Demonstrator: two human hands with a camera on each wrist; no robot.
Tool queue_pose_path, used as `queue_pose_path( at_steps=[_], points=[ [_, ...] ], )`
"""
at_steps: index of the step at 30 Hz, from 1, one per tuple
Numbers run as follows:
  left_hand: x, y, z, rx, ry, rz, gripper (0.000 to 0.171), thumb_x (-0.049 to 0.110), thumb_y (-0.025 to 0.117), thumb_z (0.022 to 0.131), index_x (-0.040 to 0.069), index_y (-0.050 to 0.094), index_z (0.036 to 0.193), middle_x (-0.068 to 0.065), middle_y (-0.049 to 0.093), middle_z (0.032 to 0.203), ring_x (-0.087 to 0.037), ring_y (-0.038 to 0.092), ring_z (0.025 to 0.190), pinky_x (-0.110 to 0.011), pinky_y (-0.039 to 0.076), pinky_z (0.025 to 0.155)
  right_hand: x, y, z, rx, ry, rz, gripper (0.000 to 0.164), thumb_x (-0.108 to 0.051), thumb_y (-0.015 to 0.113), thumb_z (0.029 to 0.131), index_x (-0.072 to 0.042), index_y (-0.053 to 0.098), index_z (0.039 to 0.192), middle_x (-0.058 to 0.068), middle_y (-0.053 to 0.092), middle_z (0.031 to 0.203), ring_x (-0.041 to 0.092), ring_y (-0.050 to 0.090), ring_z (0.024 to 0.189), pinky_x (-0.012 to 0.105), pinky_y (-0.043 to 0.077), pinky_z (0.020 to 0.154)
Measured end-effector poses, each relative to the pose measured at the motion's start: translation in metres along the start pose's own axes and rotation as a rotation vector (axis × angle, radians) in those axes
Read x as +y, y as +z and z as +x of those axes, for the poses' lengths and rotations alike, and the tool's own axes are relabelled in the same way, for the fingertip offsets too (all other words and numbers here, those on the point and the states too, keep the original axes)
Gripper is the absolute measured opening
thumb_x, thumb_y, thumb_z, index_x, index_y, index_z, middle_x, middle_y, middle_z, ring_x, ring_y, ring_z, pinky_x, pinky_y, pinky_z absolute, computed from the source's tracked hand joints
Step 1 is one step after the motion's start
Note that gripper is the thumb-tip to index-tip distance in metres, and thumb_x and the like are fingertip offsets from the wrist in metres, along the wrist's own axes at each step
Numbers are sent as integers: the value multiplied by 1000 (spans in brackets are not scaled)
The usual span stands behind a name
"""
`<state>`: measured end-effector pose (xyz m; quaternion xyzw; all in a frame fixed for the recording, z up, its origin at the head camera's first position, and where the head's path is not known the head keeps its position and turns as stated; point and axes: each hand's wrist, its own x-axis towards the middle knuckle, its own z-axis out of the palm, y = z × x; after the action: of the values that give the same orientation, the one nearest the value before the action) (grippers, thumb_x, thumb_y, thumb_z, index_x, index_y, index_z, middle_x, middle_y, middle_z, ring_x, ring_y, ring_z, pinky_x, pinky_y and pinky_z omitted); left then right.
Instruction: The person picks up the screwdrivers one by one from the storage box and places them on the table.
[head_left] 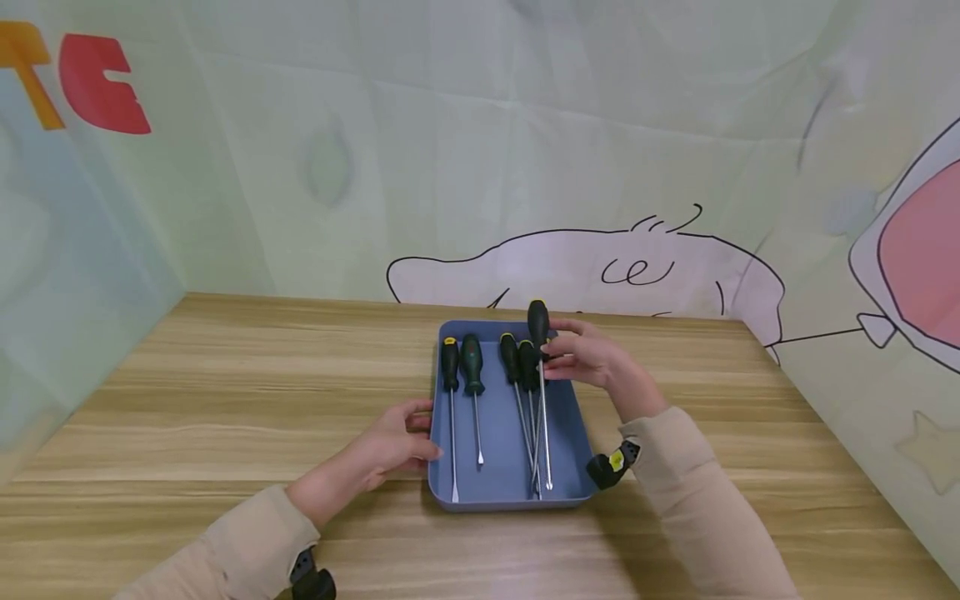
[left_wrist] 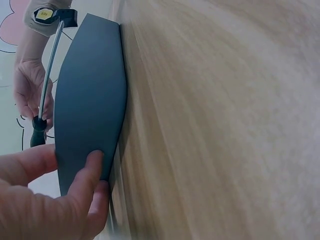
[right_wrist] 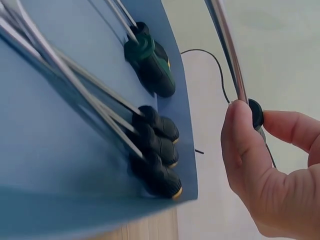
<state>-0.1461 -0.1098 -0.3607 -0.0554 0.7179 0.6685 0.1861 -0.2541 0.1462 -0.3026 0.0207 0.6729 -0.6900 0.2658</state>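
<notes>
A blue tray [head_left: 497,467] holds several screwdrivers. My left hand [head_left: 390,442] grips its left wall, thumb at the rim and other fingers against the outer side [left_wrist: 90,85]. Over the tray's right half, my right hand [head_left: 588,358] holds a long screwdriver [head_left: 537,321] by its black handle, between thumb and fingers. That screwdriver's shaft points toward me, raised above the others in the right wrist view. Below it lie black-handled screwdrivers [right_wrist: 157,145] with crossing shafts. On the left side are a yellow-capped screwdriver [head_left: 450,367] and a green-handled screwdriver [head_left: 472,367].
The tray stands on a wood-grain table [head_left: 285,383]. Behind it rises a printed cloth backdrop [head_left: 450,167] with cartoon drawings, continuing along both sides. A black wrist camera [head_left: 611,467] on the right sleeve hangs close to the tray's right edge.
</notes>
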Motion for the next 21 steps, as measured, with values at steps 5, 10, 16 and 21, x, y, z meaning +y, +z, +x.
queue_pose_path(
  at_steps=[5,10,16,21],
  points=[
    [1,1,0,6,-6,1,71,-19,58,74,-7,30,139,-29,42,124,-33,55,98,-40,55,76,0,-10,-3,-5,-13,-6,63,6,44,89,-3,18,145,16,52,92,19,60,66,24,55,59],
    [0,1,0,0,-4,-2,72,-19,58,74,-7,30,139,-29,41,124,-33,55,98,-40,55,76,0,-20,-8,-13,-17,-10,63,5,43,90,-3,15,146,22,49,102,19,60,70,25,56,61],
    [-1,0,1,-8,-1,-9,72,-18,58,74,-7,29,139,-30,41,125,-33,55,98,-40,55,76,1,-31,-11,-5,-17,4,66,6,42,89,-3,11,146,19,49,97,19,61,73,26,56,63],
    [-1,0,1,-11,-3,-8,73,-18,58,74,-7,28,140,-30,40,126,-33,54,99,-40,55,76,2,-39,-15,8,-26,16,67,7,42,89,-2,10,146,15,53,91,19,61,73,27,56,65]
  ],
)
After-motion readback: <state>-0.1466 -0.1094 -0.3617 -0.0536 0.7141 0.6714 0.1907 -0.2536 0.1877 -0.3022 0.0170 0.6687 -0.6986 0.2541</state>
